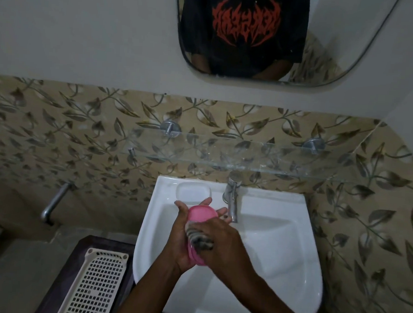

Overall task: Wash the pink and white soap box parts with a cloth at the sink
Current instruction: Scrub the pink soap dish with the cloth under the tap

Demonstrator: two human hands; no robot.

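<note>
Left hand (183, 237): cradles the pink soap box part (200, 214) from below and from the left, fingers wrapped under it, over the white sink (279, 245).
Right hand (222, 239): closed on a grey striped cloth (201, 240), pressing it against the pink part's near half.
White soap box part (193, 191): on the sink's back ledge, just beyond the hands, left of the tap (232, 196).
Beige perforated tray (96, 285): left of the sink.

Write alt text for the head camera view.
Over a white sink, the left hand holds a pink soap box part while the right hand rubs it with a cloth. A white soap box part rests on the sink's back ledge.
</note>
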